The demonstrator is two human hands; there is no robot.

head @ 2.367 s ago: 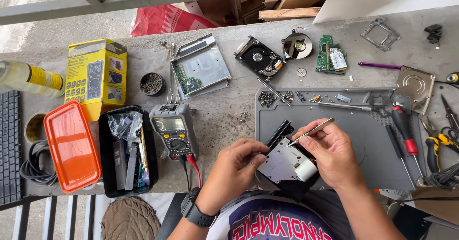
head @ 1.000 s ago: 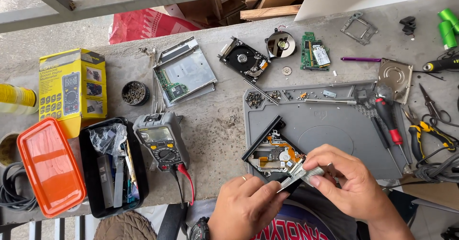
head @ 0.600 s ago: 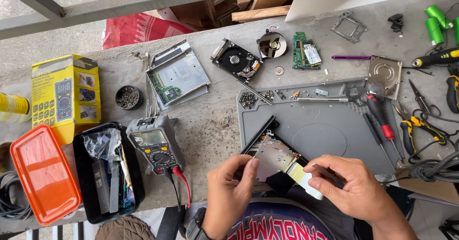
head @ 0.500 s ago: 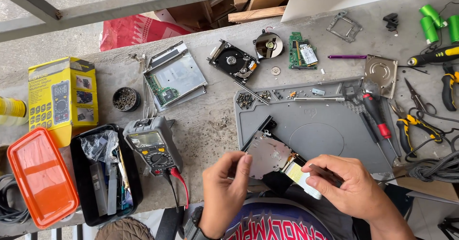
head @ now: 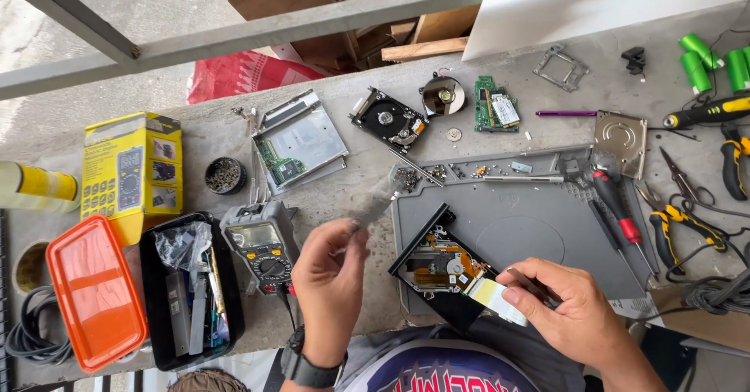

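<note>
Concrete worktop (head: 195, 146) outdoors, crowded with stripped drive parts; you work at the near edge so everything stays in reach. Grey silicone repair mat (head: 539, 220) sits under the job, probably to catch the small screws gathered along its far rim. Open optical drive mechanism (head: 439, 267) lies tilted across the mat's near left corner, black frame down, orange flex and laser sled facing up for access. Your right hand (head: 574, 314) pins its near end, fingers closed on a thin tool laid over the pale ribbon. Your left hand (head: 330, 271) is raised just left of the drive, fingers pinched shut on a thin metal piece (head: 375, 204), motion-blurred, lifted clear of the mechanism. Multimeter (head: 262, 244) rests just left of that hand, with black parts tray (head: 191, 290) and orange lid (head: 94, 290) beyond. Screwdrivers (head: 617, 204) and pliers (head: 676, 224) line the right side, near your tool hand.
</note>
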